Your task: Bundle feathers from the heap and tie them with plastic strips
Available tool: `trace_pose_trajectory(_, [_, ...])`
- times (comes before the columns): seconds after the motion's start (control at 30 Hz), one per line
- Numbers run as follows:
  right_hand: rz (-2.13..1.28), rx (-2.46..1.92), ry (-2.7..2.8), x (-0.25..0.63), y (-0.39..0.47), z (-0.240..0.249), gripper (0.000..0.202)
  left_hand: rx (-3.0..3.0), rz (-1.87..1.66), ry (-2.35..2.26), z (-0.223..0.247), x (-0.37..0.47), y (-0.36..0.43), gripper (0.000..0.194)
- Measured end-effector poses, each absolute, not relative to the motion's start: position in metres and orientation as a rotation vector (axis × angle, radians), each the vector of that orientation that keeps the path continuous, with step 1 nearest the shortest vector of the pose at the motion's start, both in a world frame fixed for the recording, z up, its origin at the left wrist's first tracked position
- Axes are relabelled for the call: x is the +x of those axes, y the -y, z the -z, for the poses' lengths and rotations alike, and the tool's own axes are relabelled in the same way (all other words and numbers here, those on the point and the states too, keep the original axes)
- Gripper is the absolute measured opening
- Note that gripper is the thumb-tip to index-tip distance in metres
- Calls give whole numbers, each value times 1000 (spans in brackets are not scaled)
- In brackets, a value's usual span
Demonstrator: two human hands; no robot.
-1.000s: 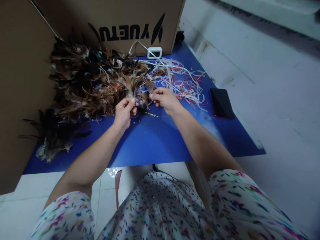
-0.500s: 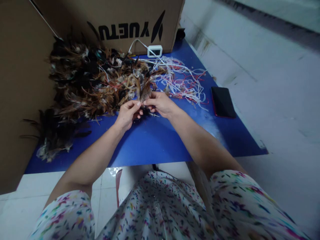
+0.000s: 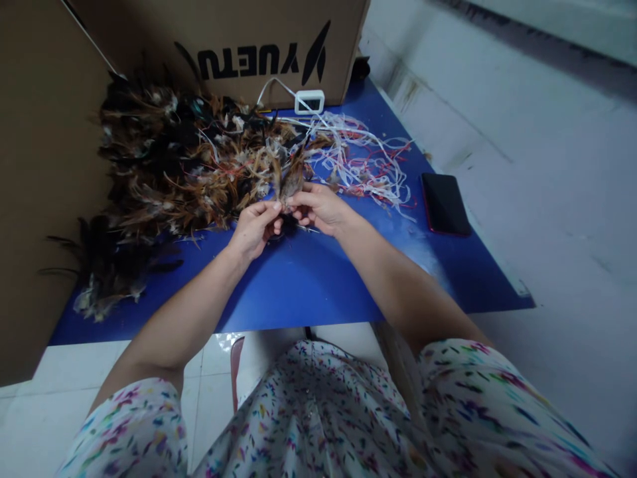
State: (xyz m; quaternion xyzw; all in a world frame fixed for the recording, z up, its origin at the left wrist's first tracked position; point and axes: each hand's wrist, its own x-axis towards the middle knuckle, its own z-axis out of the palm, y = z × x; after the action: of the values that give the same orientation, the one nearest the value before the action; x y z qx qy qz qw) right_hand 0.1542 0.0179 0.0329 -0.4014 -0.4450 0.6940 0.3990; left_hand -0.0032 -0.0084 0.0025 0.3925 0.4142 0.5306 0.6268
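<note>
Brown and grey feathers point(image 3: 290, 180) stand upright between my two hands, over the blue table. Thumb and fingers of my left hand point(image 3: 257, 228) pinch their lower end from the left. From the right, my right hand point(image 3: 318, 207) pinches the same small bunch, its fingertips nearly touching those of the left. A large heap of brown and black feathers point(image 3: 174, 159) lies behind and to the left of my hands. Tangled white and red strings point(image 3: 368, 159) lie just beyond my right hand. The exact spot where the fingertips meet the feathers is too small to make out.
A cardboard box point(image 3: 269, 23) stands behind the heap, and another cardboard panel point(image 3: 40, 166) rises at the left. A small white device point(image 3: 309, 102) sits before the box. Dark feathers point(image 3: 109, 265) lie front left; a black phone point(image 3: 445, 204) lies right on the blue table point(image 3: 303, 299).
My right hand's fingers have shifted slightly at the base of the small feathers, which now spread a little more. My left hand has hardly moved.
</note>
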Motion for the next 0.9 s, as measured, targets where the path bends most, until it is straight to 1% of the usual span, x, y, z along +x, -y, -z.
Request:
trace_pose_trajectory(0.23, [-1708, -1009, 1174, 154, -20, -30, 11, 873, -1231, -946, 0, -5, 7, 28])
trace_pose_trajectory(0.47, [-1618, -1006, 1215, 154, -20, -29, 10, 879, -1199, -970, -5, -2, 11, 28])
trace_pose_trajectory(0.67, [-1661, -1029, 1217, 155, -19, -30, 11, 895, -1178, -983, -9, -1, 12, 24])
trace_pose_trajectory(0.9, [-1726, -1021, 1223, 154, -17, -32, 11, 905, -1202, -958, -8, 0, 13, 24])
